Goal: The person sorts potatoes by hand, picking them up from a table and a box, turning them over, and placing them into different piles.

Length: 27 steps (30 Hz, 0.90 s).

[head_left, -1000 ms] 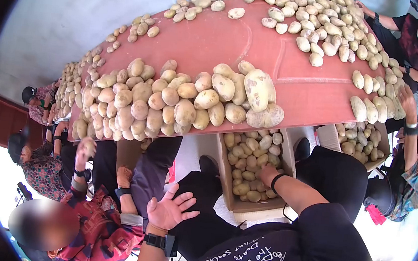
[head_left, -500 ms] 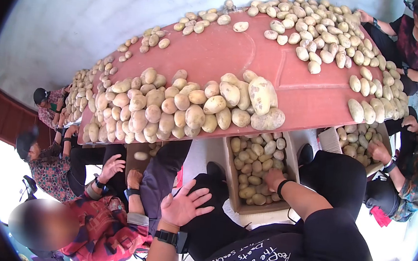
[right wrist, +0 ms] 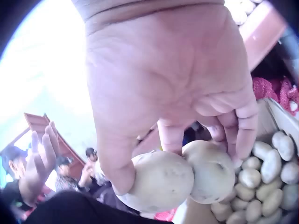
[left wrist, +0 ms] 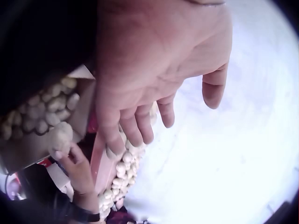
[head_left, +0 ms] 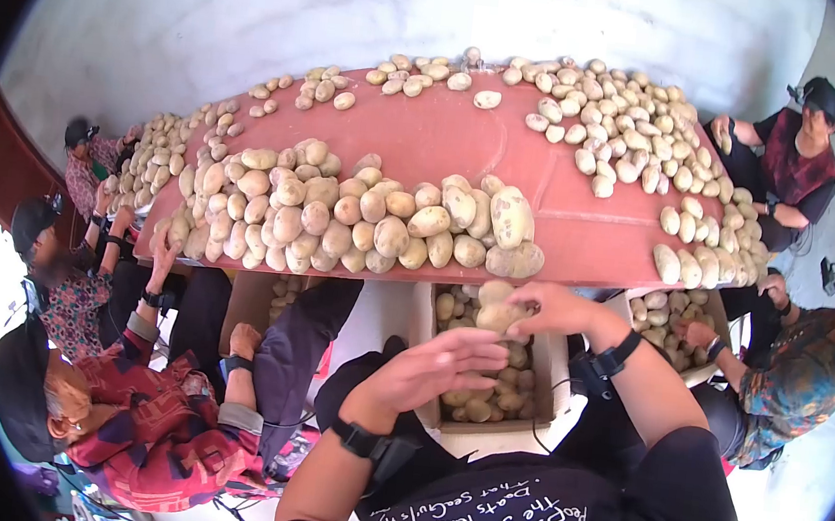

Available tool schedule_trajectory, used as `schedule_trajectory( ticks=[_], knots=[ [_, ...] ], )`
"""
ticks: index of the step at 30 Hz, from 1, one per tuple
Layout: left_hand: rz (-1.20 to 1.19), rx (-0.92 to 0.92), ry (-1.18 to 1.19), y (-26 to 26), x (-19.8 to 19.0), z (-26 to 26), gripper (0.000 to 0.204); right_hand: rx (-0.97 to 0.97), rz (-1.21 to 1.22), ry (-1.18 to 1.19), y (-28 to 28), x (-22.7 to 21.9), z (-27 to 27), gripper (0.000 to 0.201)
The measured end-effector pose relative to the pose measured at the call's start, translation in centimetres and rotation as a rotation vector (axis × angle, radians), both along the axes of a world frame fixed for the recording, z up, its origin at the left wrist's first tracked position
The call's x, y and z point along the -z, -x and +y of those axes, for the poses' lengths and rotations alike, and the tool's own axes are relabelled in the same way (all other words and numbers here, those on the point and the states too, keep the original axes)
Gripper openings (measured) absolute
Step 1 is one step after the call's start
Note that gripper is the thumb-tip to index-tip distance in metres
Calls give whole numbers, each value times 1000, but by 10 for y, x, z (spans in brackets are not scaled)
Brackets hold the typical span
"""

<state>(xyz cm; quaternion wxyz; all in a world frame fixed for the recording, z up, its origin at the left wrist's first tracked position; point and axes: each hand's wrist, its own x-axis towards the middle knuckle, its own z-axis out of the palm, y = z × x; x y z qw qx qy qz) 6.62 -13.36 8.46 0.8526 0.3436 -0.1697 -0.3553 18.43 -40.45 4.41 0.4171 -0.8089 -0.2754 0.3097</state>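
Note:
My right hand (head_left: 555, 312) grips pale potatoes (head_left: 500, 307) above a cardboard box (head_left: 548, 384) at the table's near edge. In the right wrist view two rounded potato lumps (right wrist: 161, 182) sit side by side between thumb and fingers; I cannot tell whether they are one double potato or two. More potatoes (head_left: 479, 407) fill the box. My left hand (head_left: 437, 368) is held out over the near side of the box, fingers extended. In the left wrist view its palm (left wrist: 154, 56) shows with nothing in it.
A red table (head_left: 420, 125) bears a long heap of potatoes (head_left: 316, 216) along its near edge and another pile (head_left: 641, 131) at the far right. Further potato boxes stand left (head_left: 250, 305) and right (head_left: 714, 339). People sit close by, one in a red patterned top (head_left: 170, 428) at my left.
My right hand has come up out of the box with potatoes in its grip. My left hand has moved right and up, toward the box. The head view has tilted up a little.

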Motion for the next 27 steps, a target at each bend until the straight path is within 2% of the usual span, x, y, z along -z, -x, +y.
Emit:
schedule_trajectory(
  ticks=[1, 4, 8, 11, 12, 15, 16, 19, 22, 25, 26, 27],
  knots=[
    [-38, 56, -37, -10, -3, -11, 60, 48, 96, -83, -8, -18, -3, 66],
    [60, 12, 57, -50, 24, -44, 45, 178, 45, -317, -35, -67, -10, 63],
    [323, -248, -30, -95, 82, -81, 28, 242, -7, -246, -90, -115, 5, 64],
    [401, -245, -187, -113, 120, -104, 28, 219, -56, 14, -125, -151, 39, 57],
    [387, -210, -252, -114, 123, -106, 28, 216, -76, -12, -147, -134, 46, 60],
    [147, -67, -388, -121, 152, -123, 28, 199, -167, 192, -194, -115, 79, 65],
    [-44, -65, -529, -118, 132, -119, 31, 149, -161, 245, -207, -114, 93, 68],
    [-503, -66, -667, -113, 116, -112, 37, 53, -188, 438, -233, -112, 134, 67],
    [-668, -41, -802, -110, 97, -94, 39, 77, -165, 420, -267, -76, 160, 60],
    [-733, -36, -866, -111, 89, -85, 39, 182, 6, 384, -268, -61, 181, 60],
    [-739, -30, -866, -112, 89, -84, 40, 190, 72, 446, -268, -59, 190, 58],
    [-746, -25, -865, -113, 88, -84, 40, 116, 1, 503, -273, -50, 197, 56]
  ],
)
